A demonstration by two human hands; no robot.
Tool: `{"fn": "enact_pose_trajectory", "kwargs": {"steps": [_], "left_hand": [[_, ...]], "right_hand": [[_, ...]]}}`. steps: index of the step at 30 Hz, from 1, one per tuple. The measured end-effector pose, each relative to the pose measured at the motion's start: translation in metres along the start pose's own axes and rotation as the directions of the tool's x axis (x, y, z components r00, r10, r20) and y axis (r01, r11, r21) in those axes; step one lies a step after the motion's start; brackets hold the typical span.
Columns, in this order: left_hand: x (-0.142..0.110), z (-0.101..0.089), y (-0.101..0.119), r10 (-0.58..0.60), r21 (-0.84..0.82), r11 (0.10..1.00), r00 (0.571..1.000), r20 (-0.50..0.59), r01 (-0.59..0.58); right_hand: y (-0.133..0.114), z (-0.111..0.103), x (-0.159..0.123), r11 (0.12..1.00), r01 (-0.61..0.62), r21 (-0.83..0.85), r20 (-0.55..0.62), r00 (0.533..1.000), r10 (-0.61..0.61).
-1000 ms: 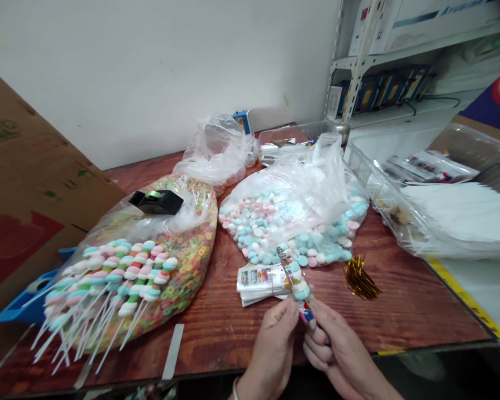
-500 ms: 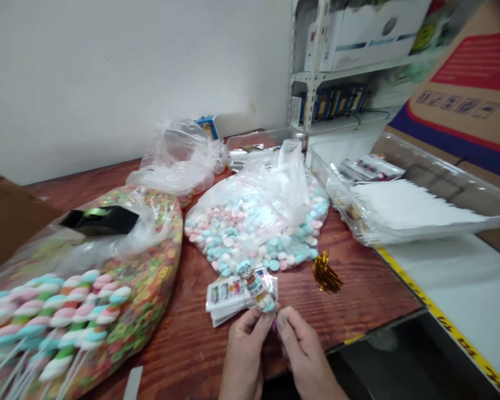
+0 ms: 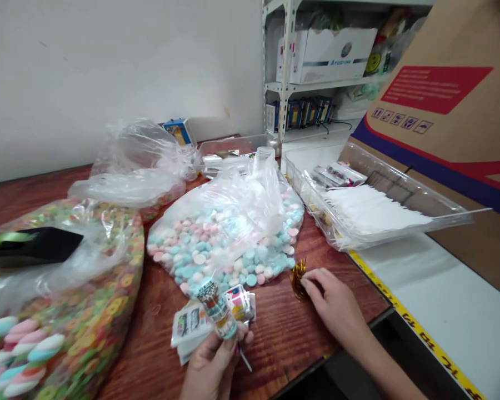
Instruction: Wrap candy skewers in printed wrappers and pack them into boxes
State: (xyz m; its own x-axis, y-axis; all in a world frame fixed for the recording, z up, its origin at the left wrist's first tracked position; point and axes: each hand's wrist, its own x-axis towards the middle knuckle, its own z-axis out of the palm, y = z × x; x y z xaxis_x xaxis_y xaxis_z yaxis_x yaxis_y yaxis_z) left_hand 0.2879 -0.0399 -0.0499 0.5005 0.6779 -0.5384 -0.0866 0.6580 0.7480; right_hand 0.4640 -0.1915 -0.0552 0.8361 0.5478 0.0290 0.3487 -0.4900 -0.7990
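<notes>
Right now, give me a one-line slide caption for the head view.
Left hand holds a bagged marshmallow pop while right hand touches gold twist ties on a wooden table.

Plain white wall (image 3: pixel 108 61) runs along the back of this dark reddish wood tabletop (image 3: pixel 275 344), and off to the right there's a white metal shelving unit (image 3: pixel 285 61) with a white box (image 3: pixel 327 55) on top and a row of blue-and-yellow boxes (image 3: pixel 300 114) underneath. A big cardboard carton (image 3: pixel 441 94) with red and navy print leans in at the right, above a white surface (image 3: pixel 454 300) edged with yellow-and-black printed tape (image 3: pixel 416 328). Lighting's pretty flat and even all round.
</notes>
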Motion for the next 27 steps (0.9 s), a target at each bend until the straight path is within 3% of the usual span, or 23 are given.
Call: {"fn": "enact_pose_trajectory", "kwargs": {"steps": [3, 6, 13, 20, 27], "left_hand": [[0.0, 0.004, -0.002, -0.03, 0.008, 1.0, 0.999, -0.014, 0.031], [0.002, 0.005, -0.005, -0.024, 0.027, 0.999, 1.0, -0.017, 0.025], [0.006, 0.003, 0.001, -0.005, 0.049, 0.999, 0.998, -0.067, 0.008], [0.007, 0.002, 0.003, -0.098, 0.069, 0.993, 0.995, 0.003, 0.098], [0.004, 0.003, -0.001, -0.093, 0.05, 0.995, 0.995, 0.036, 0.091]], "right_hand": [[0.018, 0.0, 0.026, 0.993, -0.079, -0.085, -0.093, 0.993, 0.071], [0.026, 0.008, 0.041, 0.989, -0.116, -0.09, -0.113, 0.988, 0.105], [0.03, -0.001, 0.042, 0.971, -0.129, 0.201, -0.028, 0.99, 0.138], [0.037, -0.006, 0.03, 0.757, -0.22, 0.615, 0.012, 0.963, 0.27], [0.033, -0.01, 0.025, 0.589, -0.201, 0.782, -0.005, 0.944, 0.329]]}}
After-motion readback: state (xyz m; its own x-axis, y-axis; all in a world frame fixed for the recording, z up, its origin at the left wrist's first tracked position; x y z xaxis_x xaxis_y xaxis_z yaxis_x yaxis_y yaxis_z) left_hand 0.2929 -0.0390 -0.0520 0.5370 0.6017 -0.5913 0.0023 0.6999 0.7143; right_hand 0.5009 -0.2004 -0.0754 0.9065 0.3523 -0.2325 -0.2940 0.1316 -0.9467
